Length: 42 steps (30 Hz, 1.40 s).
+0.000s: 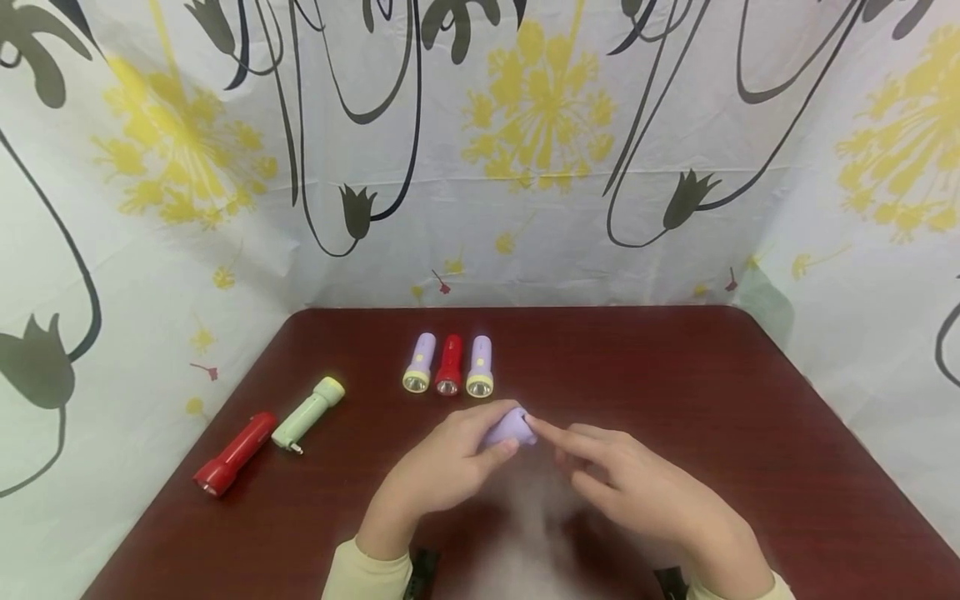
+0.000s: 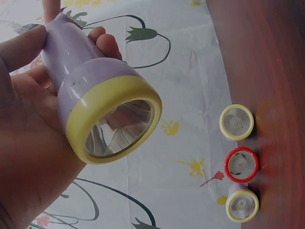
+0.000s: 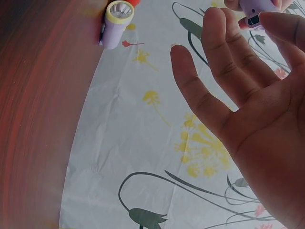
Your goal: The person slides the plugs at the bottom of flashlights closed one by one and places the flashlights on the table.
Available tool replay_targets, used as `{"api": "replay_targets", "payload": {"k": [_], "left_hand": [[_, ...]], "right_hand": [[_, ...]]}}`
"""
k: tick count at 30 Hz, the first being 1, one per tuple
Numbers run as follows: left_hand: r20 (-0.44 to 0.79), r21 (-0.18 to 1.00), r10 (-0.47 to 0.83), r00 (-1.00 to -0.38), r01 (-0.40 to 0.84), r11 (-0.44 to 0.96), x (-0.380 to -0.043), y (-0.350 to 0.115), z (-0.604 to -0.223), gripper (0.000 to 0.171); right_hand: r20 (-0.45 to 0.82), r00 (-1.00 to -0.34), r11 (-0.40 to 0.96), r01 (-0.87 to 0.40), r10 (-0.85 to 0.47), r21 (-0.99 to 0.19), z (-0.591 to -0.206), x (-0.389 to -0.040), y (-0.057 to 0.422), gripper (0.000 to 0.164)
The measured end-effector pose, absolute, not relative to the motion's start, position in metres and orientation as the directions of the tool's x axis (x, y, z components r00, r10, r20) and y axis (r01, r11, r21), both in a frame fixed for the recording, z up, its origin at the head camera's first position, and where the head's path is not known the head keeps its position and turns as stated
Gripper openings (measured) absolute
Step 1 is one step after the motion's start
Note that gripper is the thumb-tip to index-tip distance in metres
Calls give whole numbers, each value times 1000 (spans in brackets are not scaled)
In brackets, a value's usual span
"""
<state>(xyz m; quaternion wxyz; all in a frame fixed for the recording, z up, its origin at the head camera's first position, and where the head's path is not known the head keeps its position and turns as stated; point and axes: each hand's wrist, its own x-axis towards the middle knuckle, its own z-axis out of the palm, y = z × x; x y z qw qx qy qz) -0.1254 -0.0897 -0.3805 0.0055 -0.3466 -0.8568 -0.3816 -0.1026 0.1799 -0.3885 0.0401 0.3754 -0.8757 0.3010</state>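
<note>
My left hand [image 1: 438, 462] grips a purple flashlight [image 1: 510, 427] above the front middle of the table. In the left wrist view, its wide head has a yellow rim [image 2: 78, 126] round a clear lens and silvery reflector, tilted downward. The thumb and fingers wrap its narrower body. My right hand [image 1: 637, 483] is beside it, with the index fingertip [image 1: 531, 419] right at the flashlight's tail end. Its other fingers are extended and spread, holding nothing. In the right wrist view, a small dark slot [image 3: 253, 20] shows at the tail, close to that fingertip.
Behind the hands, a purple flashlight [image 1: 423, 354], a red one [image 1: 450, 362] and another purple one [image 1: 482, 358] lie in a row. A pale green flashlight [image 1: 307, 414] with a small prong and a larger red flashlight [image 1: 238, 454] lie left. Patterned sheeting [image 1: 480, 250] surrounds the brown table [image 1: 637, 358].
</note>
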Motion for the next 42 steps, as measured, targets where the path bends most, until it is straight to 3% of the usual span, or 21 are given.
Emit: {"api": "replay_targets", "payload": {"k": [12,19,30,35,42], "left_hand": [[256,625,601,-758,603,495,-129,-84,-381,20],[265,616,582,-769,599,511,-129,-83,-379,27],[186,581,472,-862,483,655,-136,-73,-380,42],[128,448,380,-916,395,802,-146,-65,-392,41],[78,262,336,-939,345,902,-164,-58,-415,32]], "right_hand": [[305,-730,558,-672,-612,-487,-391,-102,186,75],[316,-725,572,-682,-613,-456,-393,-103,186,75],[346,-713,597,-700,-610,-391,-395,-108,192,79],[339,-714,597,-699,-612,-395,-397,-111,196,79],[301,-730,613,-680,-613,-403,-402,-112,198,74]]}}
